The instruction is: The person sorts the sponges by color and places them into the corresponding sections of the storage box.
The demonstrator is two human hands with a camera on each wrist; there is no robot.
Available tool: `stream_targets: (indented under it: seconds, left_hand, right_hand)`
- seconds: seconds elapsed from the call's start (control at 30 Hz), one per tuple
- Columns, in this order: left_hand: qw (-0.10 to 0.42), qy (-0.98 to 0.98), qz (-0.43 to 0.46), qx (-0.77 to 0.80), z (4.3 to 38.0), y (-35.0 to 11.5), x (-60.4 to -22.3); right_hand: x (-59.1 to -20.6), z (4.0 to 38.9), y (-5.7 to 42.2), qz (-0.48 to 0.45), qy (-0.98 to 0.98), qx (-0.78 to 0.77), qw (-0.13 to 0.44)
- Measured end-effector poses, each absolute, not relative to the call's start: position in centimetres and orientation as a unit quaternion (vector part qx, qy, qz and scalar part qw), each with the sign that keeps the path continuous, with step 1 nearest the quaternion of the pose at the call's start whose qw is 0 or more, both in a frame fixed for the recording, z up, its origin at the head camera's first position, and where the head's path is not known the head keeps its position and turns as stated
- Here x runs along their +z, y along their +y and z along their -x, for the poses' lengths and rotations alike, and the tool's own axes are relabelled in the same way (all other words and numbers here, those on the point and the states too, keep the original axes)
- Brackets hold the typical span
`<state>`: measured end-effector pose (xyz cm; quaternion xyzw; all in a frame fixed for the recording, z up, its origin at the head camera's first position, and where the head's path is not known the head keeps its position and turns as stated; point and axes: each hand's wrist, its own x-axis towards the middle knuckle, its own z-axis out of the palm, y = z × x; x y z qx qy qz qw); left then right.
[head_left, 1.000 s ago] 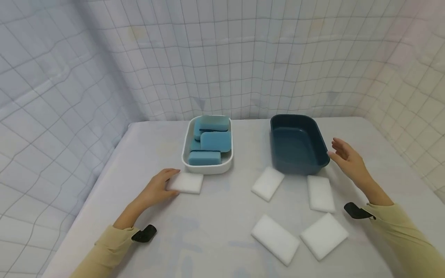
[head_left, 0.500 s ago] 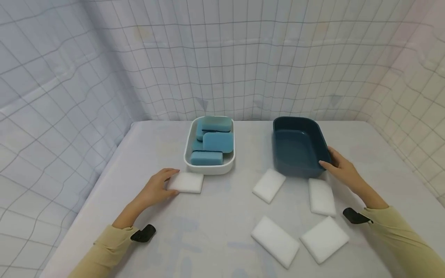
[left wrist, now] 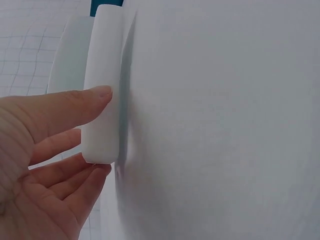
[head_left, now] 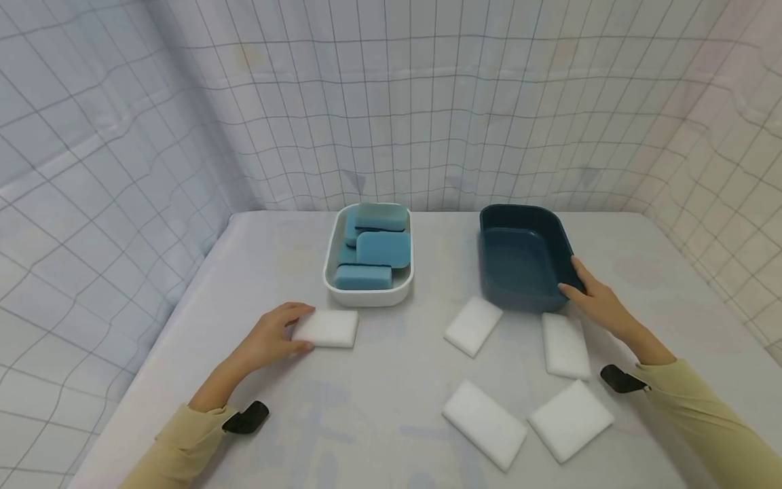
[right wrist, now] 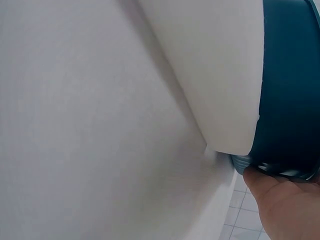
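Note:
My left hand (head_left: 271, 339) grips the left end of a white sponge (head_left: 330, 329), thumb on its near side and fingers on its far side. In the left wrist view this sponge (left wrist: 102, 60) shows edge-on between thumb and fingers (left wrist: 85, 190). Just beyond it stands a white tub (head_left: 368, 299) holding several blue sponges (head_left: 382, 249). At the near right corner of a dark blue tub (head_left: 519, 261), my right hand (head_left: 601, 309) holds the wall, with thumb and fingers on either side of the corner. The right wrist view shows the thumb (right wrist: 260, 182) under the blue tub (right wrist: 290, 90).
More white sponges lie flat on the white-covered table (head_left: 379, 414): one (head_left: 473, 326) and another (head_left: 565, 345) near the dark tub, two others (head_left: 485, 424) (head_left: 571, 421) closer to me. Grid-patterned curtains (head_left: 427, 102) enclose the back and sides.
My right hand has moved left onto the dark blue tub's corner. My left hand has drawn the white sponge slightly toward me, away from the white tub.

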<state>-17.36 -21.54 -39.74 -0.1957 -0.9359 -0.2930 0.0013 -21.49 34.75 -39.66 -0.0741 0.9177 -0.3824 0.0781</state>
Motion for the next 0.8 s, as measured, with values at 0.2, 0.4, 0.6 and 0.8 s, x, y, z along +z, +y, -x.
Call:
stream_targets:
  seconds: [0.2,0.4,0.6,0.8]
  left_hand:
    - [0.010,-0.926,0.221,-0.307,17.0,-21.0,-39.6]
    - [0.013,-0.915,0.240,-0.323,17.0,-19.9,-39.3]
    - [-0.010,-0.904,0.250,-0.347,16.9,-18.4,-38.8]
    - [-0.019,-0.886,0.277,-0.372,17.0,-16.5,-38.4]
  right_hand:
    - [-39.5,21.7,34.8,0.071,0.923,-0.370,0.075]
    - [-39.4,21.8,34.6,0.072,0.924,-0.368,0.070]
    - [-39.6,21.6,34.6,0.070,0.922,-0.372,0.077]
    - [-39.8,21.4,34.7,0.072,0.922,-0.373,0.071]
